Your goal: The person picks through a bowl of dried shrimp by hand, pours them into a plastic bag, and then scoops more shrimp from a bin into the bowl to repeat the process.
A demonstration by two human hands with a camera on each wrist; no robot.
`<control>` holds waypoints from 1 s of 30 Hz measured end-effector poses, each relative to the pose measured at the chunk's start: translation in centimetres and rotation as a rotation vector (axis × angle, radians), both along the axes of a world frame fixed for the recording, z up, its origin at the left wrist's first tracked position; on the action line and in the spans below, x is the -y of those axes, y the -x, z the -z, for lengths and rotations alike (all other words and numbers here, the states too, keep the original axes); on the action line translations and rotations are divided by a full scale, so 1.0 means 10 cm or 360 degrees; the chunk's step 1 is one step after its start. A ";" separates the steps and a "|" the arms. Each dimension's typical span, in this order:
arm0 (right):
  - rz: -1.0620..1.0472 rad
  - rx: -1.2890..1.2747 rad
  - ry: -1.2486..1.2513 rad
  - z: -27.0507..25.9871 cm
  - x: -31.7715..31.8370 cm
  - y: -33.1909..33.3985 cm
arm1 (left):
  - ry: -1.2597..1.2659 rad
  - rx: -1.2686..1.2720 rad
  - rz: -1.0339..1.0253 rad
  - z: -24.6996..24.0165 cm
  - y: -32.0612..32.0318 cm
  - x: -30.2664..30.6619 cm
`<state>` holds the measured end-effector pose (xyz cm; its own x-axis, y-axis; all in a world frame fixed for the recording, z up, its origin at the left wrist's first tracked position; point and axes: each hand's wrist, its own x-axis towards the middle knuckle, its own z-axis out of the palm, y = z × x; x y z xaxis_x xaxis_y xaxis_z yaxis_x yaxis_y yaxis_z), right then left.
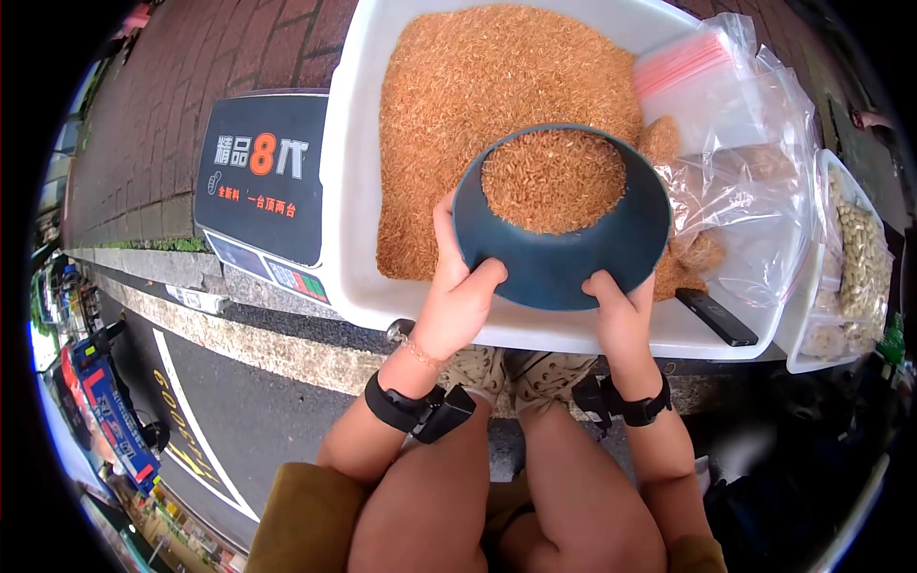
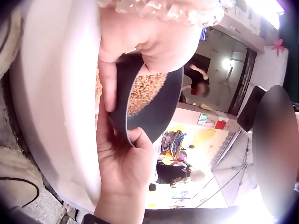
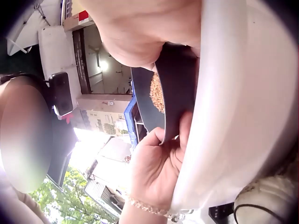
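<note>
A dark blue-green bowl [image 1: 573,267] is tilted over a white tub [image 1: 353,172], with small rice-like, reddish-brown grains [image 1: 554,181] gathered toward its far side. My left hand [image 1: 458,296] grips the bowl's near left side, thumb over the rim and fingers along the outer wall. On the near right side, my right hand [image 1: 621,310] holds it the same way. Both wrist views show the bowl [image 2: 161,112] between the two hands, the fingers partly hidden behind its wall. A large heap of similar grains [image 1: 478,76] fills the tub's left and middle.
Clear plastic bags [image 1: 735,124] and a black bar-shaped object [image 1: 716,317] lie at the tub's right. Left of the tub stands a scale [image 1: 263,177] with a printed dark top. A second white tray [image 1: 800,334] holds bagged pale pieces. My knees are close below the tub's near edge.
</note>
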<state>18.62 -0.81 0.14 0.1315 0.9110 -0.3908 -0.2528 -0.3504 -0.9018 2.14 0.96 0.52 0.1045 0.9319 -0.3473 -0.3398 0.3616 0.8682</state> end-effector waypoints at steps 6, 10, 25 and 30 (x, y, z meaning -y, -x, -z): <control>-0.0078 -0.0113 0.0169 0.00 -0.10 0.00 | 0.0340 -0.0002 -0.0043 -0.11 -0.01 -0.04; -0.0041 -0.0192 0.0256 -0.05 -0.10 0.00 | 0.0310 0.0005 -0.0018 -0.07 0.01 -0.03; -0.0046 -0.0239 0.0162 -0.03 -0.01 -0.06 | 0.0186 0.0048 -0.0084 -0.06 0.07 -0.02; -0.0064 -0.0274 0.0131 -0.03 0.01 -0.05 | 0.0120 0.0278 -0.0217 -0.12 0.05 -0.02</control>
